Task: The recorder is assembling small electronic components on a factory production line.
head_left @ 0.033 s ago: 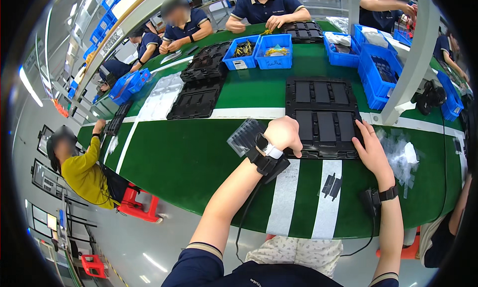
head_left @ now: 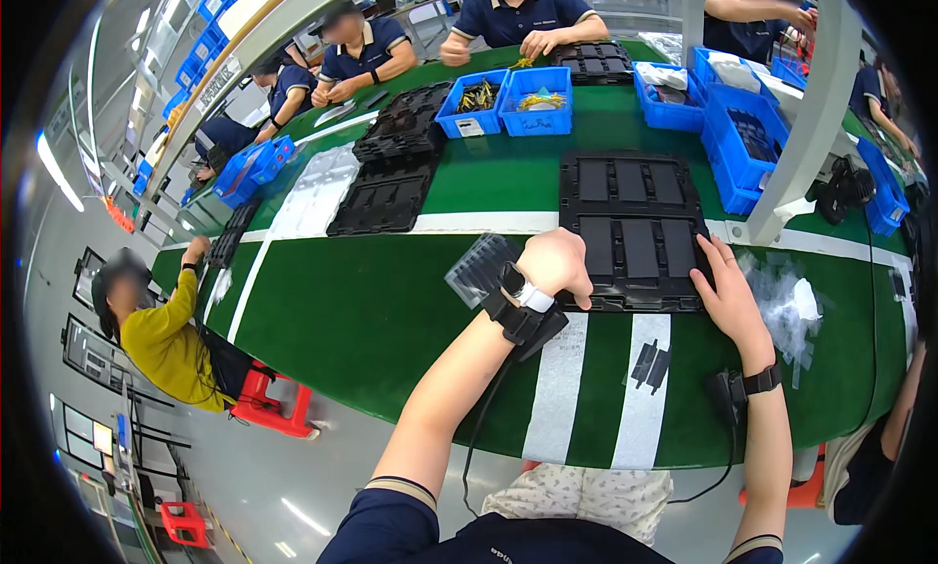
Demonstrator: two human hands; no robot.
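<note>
The person's left grip (head_left: 557,264), its fingertips mostly unseen, hides part of the black rectangular plastic tray's (head_left: 637,210) left edge. The white-strapped wristwatch (head_left: 512,279) partly covers the clear ribbed plastic piece (head_left: 475,269). The top edge cuts off a navy-shirted co-worker's (head_left: 526,19) head. Yellow-and-dark pieces (head_left: 479,97) in the blue plastic bin (head_left: 494,123) are too small to tell.

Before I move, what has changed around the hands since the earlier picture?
Nothing visibly: nothing taken or let go. The left hand stays at the near left corner of the black rectangular plastic tray, the right hand at its right edge.
</note>
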